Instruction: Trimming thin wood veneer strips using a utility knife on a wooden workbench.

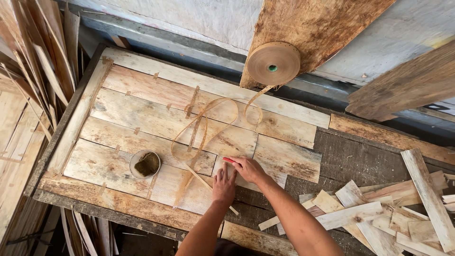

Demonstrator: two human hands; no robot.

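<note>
**Hands at veneer seam, red tool in right hand**

Head view: While the left hand (223, 186) lies flat with fingers extended, pressing on the veneer sheet (156, 128), the right hand (248, 169) is closed around a small red-handled tool (228, 160) whose tip points left at a seam. The two hands sit just beside each other at the sheet's near right edge. The sheet, pieced from pale strips, covers most of the desk (350, 161). A loose loop of brown paper tape (208, 125) runs across the sheet from a tape roll (273, 63) at the far edge. A small round pot (145, 164) stands on the sheet, left of the hands. Veneer offcuts (379, 213) pile at right.
</note>
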